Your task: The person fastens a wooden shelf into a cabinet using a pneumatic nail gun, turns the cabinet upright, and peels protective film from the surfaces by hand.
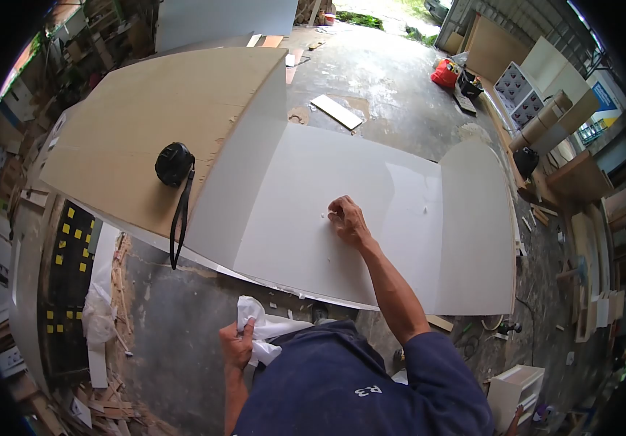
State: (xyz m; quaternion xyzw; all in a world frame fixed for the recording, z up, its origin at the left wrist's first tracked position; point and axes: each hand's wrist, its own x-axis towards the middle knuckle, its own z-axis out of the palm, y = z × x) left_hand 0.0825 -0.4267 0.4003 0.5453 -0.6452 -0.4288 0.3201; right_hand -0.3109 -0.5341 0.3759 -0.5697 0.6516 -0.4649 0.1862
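Observation:
My left hand (237, 344) grips a crumpled white sheet (262, 328) at my left side; whether it is plastic film or cloth I cannot tell. Over the white inner panel (313, 171) of a large cabinet-like piece, my right hand (348, 220) has its fingers curled together, and what they hold, if anything, is hidden. A few tiny white bits lie on that panel near the fingers. Left of it rises a brown board-topped section (131, 102) with a black tape measure (174, 164) on top, its wrist strap hanging over the edge. A white end panel (476, 232) stands at the right.
On the concrete floor beyond lies a white board strip (337, 112). Wood scraps (113, 407) are heaped at lower left, beside a black panel with yellow squares (69, 269). A small white cabinet (513, 392) stands at lower right. Boards lean along the right wall.

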